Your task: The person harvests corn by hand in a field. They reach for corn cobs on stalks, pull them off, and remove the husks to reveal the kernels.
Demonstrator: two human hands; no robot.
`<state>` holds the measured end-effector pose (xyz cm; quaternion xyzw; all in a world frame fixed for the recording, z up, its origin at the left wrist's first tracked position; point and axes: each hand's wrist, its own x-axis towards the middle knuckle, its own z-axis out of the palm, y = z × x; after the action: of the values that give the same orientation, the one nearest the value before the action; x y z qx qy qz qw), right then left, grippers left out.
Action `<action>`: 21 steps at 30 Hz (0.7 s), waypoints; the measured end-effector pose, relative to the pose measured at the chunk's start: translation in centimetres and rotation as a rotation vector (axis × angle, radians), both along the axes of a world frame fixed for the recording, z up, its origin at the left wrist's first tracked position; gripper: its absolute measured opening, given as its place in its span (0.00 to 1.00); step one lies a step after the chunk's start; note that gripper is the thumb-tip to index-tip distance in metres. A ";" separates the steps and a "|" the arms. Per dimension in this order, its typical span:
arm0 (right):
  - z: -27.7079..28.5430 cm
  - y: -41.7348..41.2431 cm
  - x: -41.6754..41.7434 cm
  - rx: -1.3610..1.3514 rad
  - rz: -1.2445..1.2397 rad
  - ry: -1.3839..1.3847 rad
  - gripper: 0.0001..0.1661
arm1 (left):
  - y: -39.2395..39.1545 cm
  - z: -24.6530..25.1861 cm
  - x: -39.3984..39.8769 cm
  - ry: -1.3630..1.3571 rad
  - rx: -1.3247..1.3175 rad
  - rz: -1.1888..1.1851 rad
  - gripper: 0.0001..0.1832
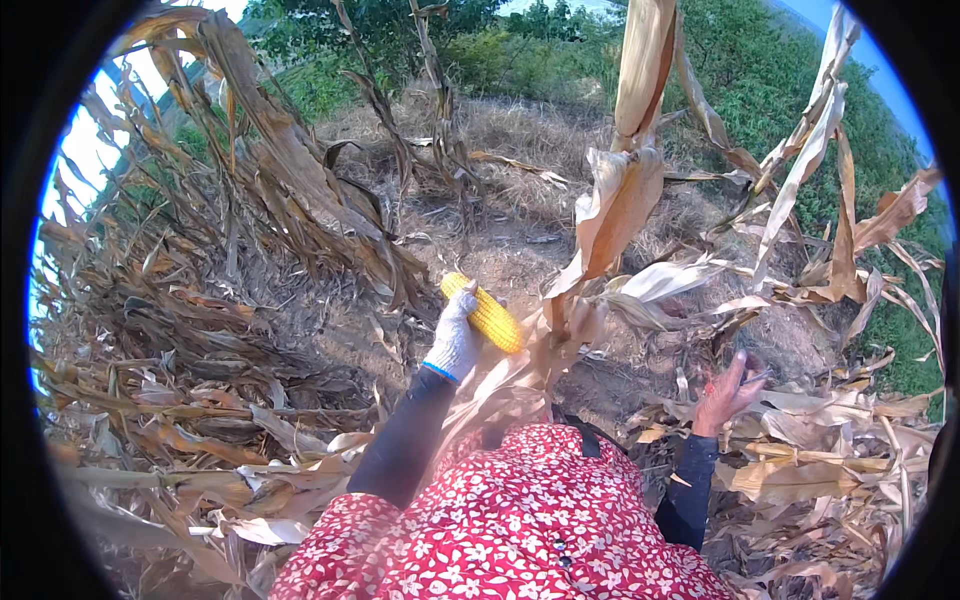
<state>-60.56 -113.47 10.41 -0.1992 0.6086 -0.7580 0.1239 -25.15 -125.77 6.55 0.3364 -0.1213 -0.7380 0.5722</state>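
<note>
A bare ear of yellow corn (491, 319) is in my left hand (457, 330), which wears a white knitted glove with a blue cuff edge. The ear tilts down to the right, its lower end close to the pale dry husks of a standing corn stalk (559, 337). Farther right, my right hand (726, 394) is ungloved and raised above fallen dry leaves, apart from the stalk. A bit of red shows beside it, and something thin and dark lies by its fingers, too blurred to name.
A husk-covered ear (643, 67) stands high on the stalk ahead. Dry corn stalks (300, 187) lean at the left, and more dry leaves (817, 225) spread at the right. Fallen stalks and leaves (195, 420) cover the ground at left. Green bushes (525, 52) grow beyond bare soil.
</note>
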 end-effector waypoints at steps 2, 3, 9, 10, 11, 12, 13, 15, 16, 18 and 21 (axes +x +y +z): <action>0.1 1.8 1.0 0.096 0.356 0.173 0.11 | 1.3 1.4 1.2 -0.090 0.006 -0.076 0.15; 0.7 1.8 3.2 0.133 0.595 0.256 0.12 | 2.4 3.1 1.4 -0.113 0.006 -0.120 0.14; 2.9 -3.9 20.4 0.172 1.346 0.697 0.32 | 7.9 5.2 4.4 -0.584 -0.133 -0.080 0.19; 2.1 -4.4 21.8 0.185 1.440 0.694 0.34 | 8.4 5.2 4.4 -0.554 -0.120 -0.058 0.19; 1.2 -5.0 23.2 0.199 1.533 0.691 0.36 | 8.8 5.0 4.4 -0.523 -0.107 -0.036 0.19; 0.3 -5.1 24.7 0.344 1.704 0.382 0.34 | 9.3 4.5 5.0 -0.616 -0.088 -0.064 0.20; 0.0 -5.4 25.8 0.400 1.805 0.343 0.30 | 9.4 3.9 6.3 -0.759 -0.094 -0.137 0.24; -1.4 -5.6 28.2 0.255 1.904 0.147 0.26 | 9.6 3.5 9.7 -1.037 -0.216 -0.186 0.27; -1.3 -5.9 28.8 0.466 1.997 -0.030 0.24 | 9.8 4.9 11.6 -1.239 -0.216 -0.235 0.29; -1.5 -6.5 30.4 0.508 1.949 -0.279 0.18 | 9.8 7.8 16.2 -1.723 -0.224 -0.176 0.28; -2.5 -7.7 33.0 0.652 1.890 -0.354 0.11 | 12.8 7.5 25.9 -2.289 -0.230 0.161 0.25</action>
<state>-27.61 -121.16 7.87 -0.4402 0.3521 -0.1654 0.8092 0.70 -112.95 14.00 0.7616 -0.6140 0.0534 0.2000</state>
